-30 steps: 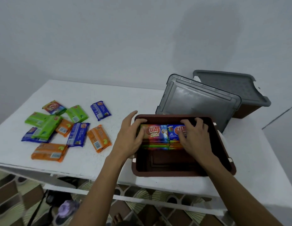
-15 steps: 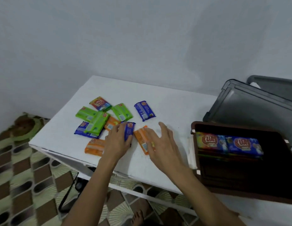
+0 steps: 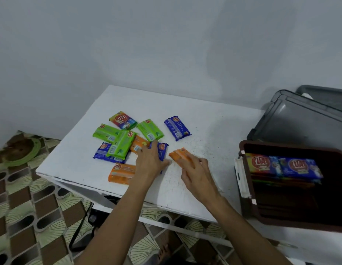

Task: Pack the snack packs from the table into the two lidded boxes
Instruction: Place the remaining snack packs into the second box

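Observation:
Several snack packs lie loose on the white table [image 3: 204, 119]: green packs [image 3: 150, 130], a blue pack [image 3: 177, 128], an orange pack [image 3: 119, 173] and a multicoloured one [image 3: 122, 120]. My left hand [image 3: 150, 163] lies over a blue pack [image 3: 163, 151], fingers and thumb spanning it. My right hand [image 3: 198, 174] rests its fingertips on the near end of an orange pack [image 3: 178, 154]. At the right, the open brown box [image 3: 249, 207] holds a stack of packs [image 3: 281, 167] against its far wall.
The box's grey lid [image 3: 300, 123] leans behind it. A second box with its grey lid [image 3: 323, 92] on stands further back at the right edge. The table's front edge runs just below my hands. Patterned floor and a green dish [image 3: 23, 152] are at left.
Both hands left the packs in the brown box, swung left to the loose pile, and now lie on a blue pack and an orange pack. My view turned left too.

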The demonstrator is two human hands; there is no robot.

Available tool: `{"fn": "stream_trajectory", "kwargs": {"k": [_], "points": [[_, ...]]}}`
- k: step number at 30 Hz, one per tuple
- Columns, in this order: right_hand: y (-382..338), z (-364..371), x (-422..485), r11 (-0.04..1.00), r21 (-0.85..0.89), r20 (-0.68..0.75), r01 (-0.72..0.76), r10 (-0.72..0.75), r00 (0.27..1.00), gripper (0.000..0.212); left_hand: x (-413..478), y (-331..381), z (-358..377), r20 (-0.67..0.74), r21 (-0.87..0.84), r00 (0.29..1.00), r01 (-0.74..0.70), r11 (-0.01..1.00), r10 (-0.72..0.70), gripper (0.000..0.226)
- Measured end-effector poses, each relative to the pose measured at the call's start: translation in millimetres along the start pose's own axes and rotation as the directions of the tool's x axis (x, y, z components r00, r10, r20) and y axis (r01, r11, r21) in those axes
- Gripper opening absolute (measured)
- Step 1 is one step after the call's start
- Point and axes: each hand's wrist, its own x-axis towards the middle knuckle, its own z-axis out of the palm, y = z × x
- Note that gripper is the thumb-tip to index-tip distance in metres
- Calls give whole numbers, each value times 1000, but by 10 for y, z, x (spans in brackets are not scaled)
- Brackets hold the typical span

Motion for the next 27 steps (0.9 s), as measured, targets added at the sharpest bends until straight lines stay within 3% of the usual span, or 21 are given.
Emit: {"fn": "stream_trajectory", "kwargs": {"k": [4, 7, 12, 15, 21, 25, 27], "points": [[-73, -307, -2, 970, 214, -180, -115, 155, 971, 36, -48, 60, -191, -6, -244, 999, -41, 969, 41, 92], [-102, -578, -48, 928, 340, -223, -155, 239, 945, 30, -165, 200, -391, -111, -417, 989, -132, 899, 94, 82], [60, -1127, -240, 772, 625, -222, -115, 317, 922, 25, -448, 585, -551, -281, -718, 951, -299, 629, 131, 50], [307, -1485, -441, 723, 684, -197, -98, 313, 929, 23, -568, 841, -498, -224, -839, 967, -256, 481, 124, 47], [1013, -2012, -924, 744, 651, -89, -150, 270, 959, 21, -764, 1354, -111, -134, -941, 980, -173, 292, 148, 47], [1334, -2180, -1195, 619, 747, 67, -244, 294, 953, 23, -832, 1649, 90, -123, -964, 985, -148, 220, 122, 43], [1462, -2162, -1256, 608, 729, 178, -315, 276, 944, 24, -871, 1763, 152, -118, -964, 984, -146, 221, 134, 40]]}}
